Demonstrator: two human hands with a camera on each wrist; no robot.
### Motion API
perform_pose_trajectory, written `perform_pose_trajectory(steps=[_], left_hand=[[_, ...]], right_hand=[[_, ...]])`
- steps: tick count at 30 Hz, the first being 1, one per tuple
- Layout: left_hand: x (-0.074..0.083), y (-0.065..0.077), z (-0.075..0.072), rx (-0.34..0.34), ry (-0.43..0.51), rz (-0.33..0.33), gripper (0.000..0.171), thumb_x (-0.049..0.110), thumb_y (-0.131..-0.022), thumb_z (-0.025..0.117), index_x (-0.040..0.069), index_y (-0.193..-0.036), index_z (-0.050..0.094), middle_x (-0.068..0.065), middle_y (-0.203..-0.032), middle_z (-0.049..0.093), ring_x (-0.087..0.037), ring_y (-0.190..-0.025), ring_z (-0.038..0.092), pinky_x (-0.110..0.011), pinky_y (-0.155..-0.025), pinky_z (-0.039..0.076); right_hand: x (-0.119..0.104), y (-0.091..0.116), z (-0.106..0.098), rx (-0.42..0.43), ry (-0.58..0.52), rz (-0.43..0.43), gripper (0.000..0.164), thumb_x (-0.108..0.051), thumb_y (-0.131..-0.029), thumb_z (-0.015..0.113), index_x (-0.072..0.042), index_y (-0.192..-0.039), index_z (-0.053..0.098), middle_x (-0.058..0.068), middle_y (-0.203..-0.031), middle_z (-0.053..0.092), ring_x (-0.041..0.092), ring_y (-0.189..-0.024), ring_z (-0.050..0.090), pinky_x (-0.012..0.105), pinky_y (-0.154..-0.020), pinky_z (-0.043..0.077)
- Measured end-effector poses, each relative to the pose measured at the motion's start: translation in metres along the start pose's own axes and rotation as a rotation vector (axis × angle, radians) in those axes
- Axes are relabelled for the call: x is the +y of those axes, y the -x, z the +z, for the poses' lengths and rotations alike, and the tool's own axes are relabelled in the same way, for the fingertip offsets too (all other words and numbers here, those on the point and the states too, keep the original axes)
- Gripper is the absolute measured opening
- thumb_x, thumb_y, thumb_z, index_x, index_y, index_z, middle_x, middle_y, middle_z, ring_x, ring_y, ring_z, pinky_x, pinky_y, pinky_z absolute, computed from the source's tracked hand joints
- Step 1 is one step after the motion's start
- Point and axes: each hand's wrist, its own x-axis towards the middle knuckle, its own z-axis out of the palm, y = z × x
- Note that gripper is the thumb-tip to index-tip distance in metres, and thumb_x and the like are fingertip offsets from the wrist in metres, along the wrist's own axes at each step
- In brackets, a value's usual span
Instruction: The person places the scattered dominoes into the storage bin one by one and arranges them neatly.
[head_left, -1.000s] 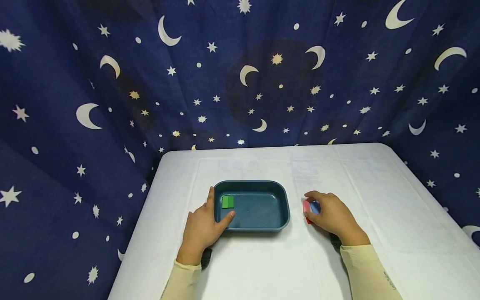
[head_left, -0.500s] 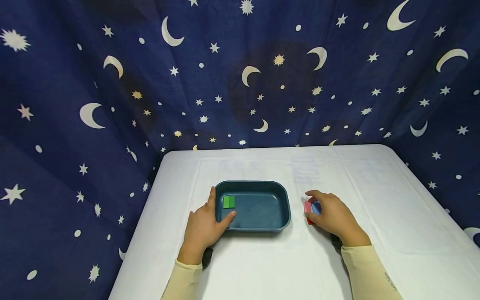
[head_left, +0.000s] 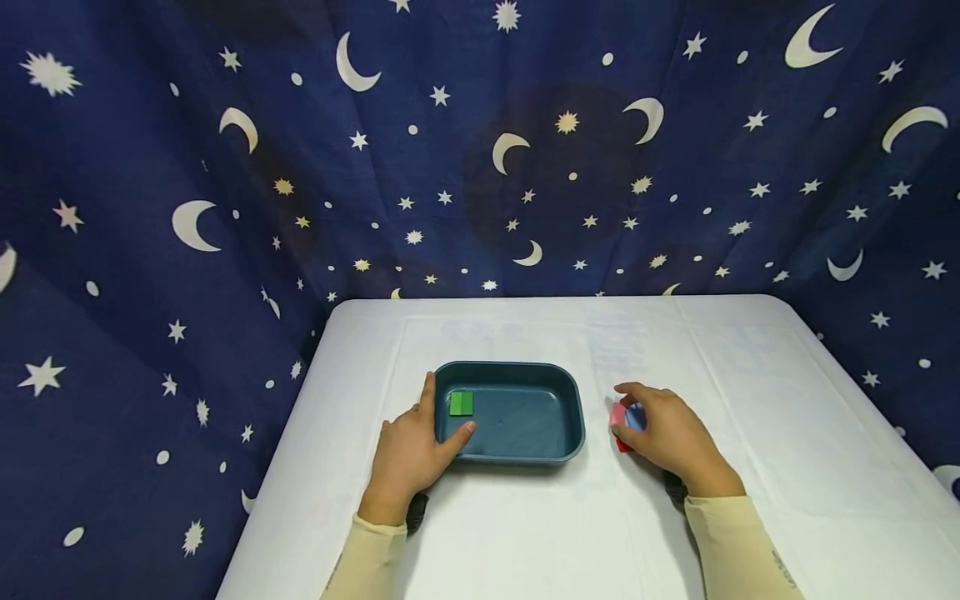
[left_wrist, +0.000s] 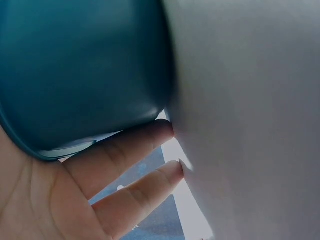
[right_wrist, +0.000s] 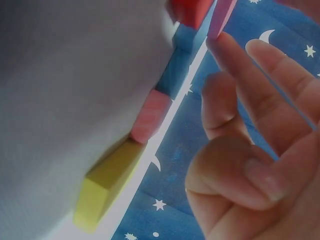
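Two hands were in play, and the left hand [head_left: 415, 450] was on the one teal tray [head_left: 525, 421], resting at its left end! Its thumb reached over the near rim, its index finger lay straight by the far left corner, and in the left wrist view two more fingers stretched along the outer wall, apart from each other. Inside, towards the left end, sat a green piece [head_left: 461, 404] in two shades; one block or two, you could not tell.

Over to the right hand [head_left: 670, 429], well apart from the tray, and there its fingers were bent and pinched on one pink block [head_left: 618, 412], thumb near, fingertips far! One red block [head_left: 624, 447] showed just beneath it, with a blue stretch [head_left: 636, 417] right beside, partly behind the hand.

And what a line-up from the right wrist! One yellow block [right_wrist: 110, 182] at the near end, then a second pink block [right_wrist: 151, 116], then the blue, seemingly two pieces, then the red: a row on the white surface [head_left: 525, 533]. Two pale sleeves [head_left: 738, 542] framed the action, and a starry blue curtain [head_left: 480, 183] hung behind.
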Motion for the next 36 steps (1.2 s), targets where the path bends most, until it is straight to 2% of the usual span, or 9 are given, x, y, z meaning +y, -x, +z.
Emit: perform_pose_trajectory(steps=[9, 16, 20, 36], left_hand=[[0.002, -0.001, 0.0, 0.0, -0.004, 0.007, 0.113, 0.086, -0.092, 0.045, 0.007, -0.17, 0.019, -0.024, -0.128, 0.071, -0.036, -0.103, 0.074, -0.079, -0.093, 0.044], [0.002, -0.003, 0.004, 0.002, -0.014, 0.012, 0.114, 0.087, -0.092, 0.044, 0.008, -0.17, 0.018, -0.024, -0.128, 0.071, -0.036, -0.102, 0.074, -0.078, -0.094, 0.045], [0.002, -0.004, 0.002, 0.003, -0.019, 0.006, 0.115, 0.089, -0.091, 0.041, 0.008, -0.17, 0.018, -0.023, -0.126, 0.071, -0.036, -0.101, 0.074, -0.078, -0.094, 0.045], [-0.002, -0.002, 0.002, 0.004, -0.029, -0.002, 0.114, 0.088, -0.092, 0.042, 0.008, -0.17, 0.019, -0.024, -0.124, 0.072, -0.036, -0.1, 0.074, -0.078, -0.093, 0.045]], right_hand=[[0.001, 0.001, -0.002, 0.023, 0.005, -0.011, 0.06, -0.03, -0.085, 0.087, -0.009, -0.137, 0.066, 0.011, -0.116, 0.074, 0.04, -0.112, 0.063, 0.063, -0.095, 0.05], [0.002, 0.004, -0.011, 0.018, 0.011, -0.014, 0.059, -0.028, -0.085, 0.087, -0.008, -0.137, 0.066, 0.021, -0.131, 0.069, 0.046, -0.117, 0.061, 0.066, -0.099, 0.047], [0.001, 0.001, -0.013, 0.024, -0.002, -0.033, 0.058, -0.027, -0.085, 0.088, -0.009, -0.136, 0.067, 0.019, -0.129, 0.07, 0.044, -0.116, 0.062, 0.065, -0.1, 0.047], [-0.008, -0.011, -0.012, 0.028, -0.012, -0.067, 0.057, -0.028, -0.085, 0.086, -0.01, -0.136, 0.067, 0.009, -0.115, 0.074, 0.036, -0.108, 0.066, 0.061, -0.095, 0.051]])
